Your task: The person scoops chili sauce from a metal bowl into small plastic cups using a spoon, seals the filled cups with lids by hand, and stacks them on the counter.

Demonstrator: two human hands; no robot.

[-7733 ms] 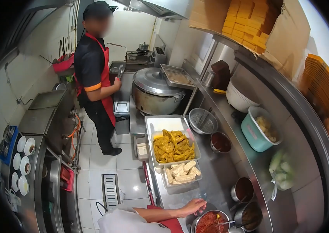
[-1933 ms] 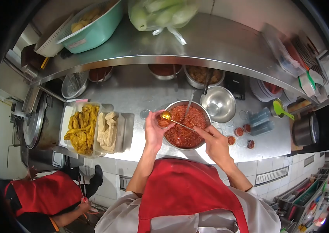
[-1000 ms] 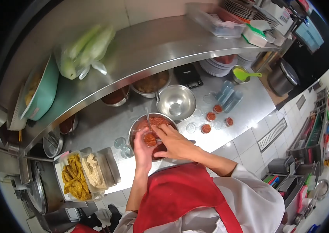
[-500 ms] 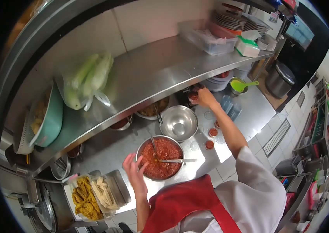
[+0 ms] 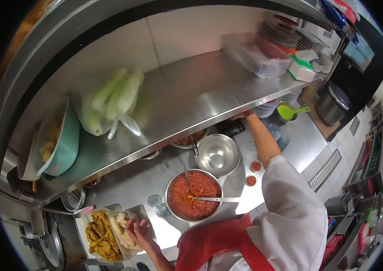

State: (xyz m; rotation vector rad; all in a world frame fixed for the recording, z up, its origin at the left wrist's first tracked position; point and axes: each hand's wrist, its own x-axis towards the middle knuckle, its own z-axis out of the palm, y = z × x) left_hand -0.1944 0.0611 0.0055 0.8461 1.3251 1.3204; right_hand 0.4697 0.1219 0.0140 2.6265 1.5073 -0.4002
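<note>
Reaching beneath the long steel shelf (image 5: pixel 169 108), my right hand (image 5: pixel 245 114) is partly hidden, upper right; I can't tell its grip. My left hand (image 5: pixel 138 232) hangs open, lower left. Metal utensils (image 5: pixel 221 199) rest in red sauce (image 5: pixel 200 186), lower centre, probably for easy grabbing.

The right arm (image 5: pixel 265 139) stretches far forward, its hand (image 5: pixel 243 115) mostly hidden. The left hand (image 5: pixel 138 232) is raised, fingers spread and loosely curled.
</note>
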